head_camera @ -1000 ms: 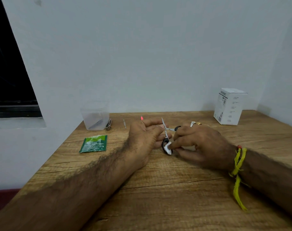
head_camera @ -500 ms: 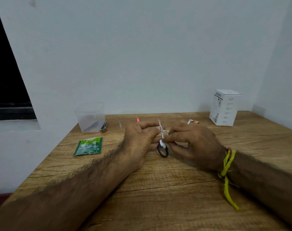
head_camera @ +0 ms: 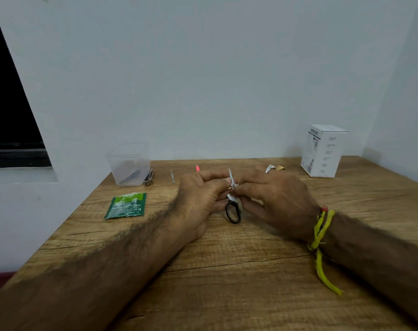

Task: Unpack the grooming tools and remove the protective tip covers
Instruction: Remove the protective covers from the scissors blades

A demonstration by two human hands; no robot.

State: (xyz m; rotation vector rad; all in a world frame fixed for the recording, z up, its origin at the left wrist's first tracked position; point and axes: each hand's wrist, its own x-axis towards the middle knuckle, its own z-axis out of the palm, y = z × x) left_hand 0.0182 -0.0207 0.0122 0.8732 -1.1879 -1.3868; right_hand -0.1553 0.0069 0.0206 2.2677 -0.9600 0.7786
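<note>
Scissors, small with black loop handles, sit pinched between both hands just above the tabletop, blades pointing up and away, one handle loop hanging below the fingers. The left hand holds them from its side with curled fingers; the right hand pinches a scrap of white wrapping at the scissors' middle. The step in hand looks like stripping that wrapping. Whether any cover sits on the blade tips is too small to tell.

The next move likely calls for the right hand to peel the white scrap away while the left keeps the scissors steady, minding the bare points.

Other pieces lie beyond the scissors toward the wall: a pink-tipped tool and a slim metal tool to their left, then nail clippers touching a clear plastic container. A green sachet lies well left of the scissors. A white box stands far right of them, and two rings are just behind the right hand.

Bare wood stretches from the scissors toward the person. The tabletop's left edge slants close by the sachet, so set-down room is better near or right of the scissors.
</note>
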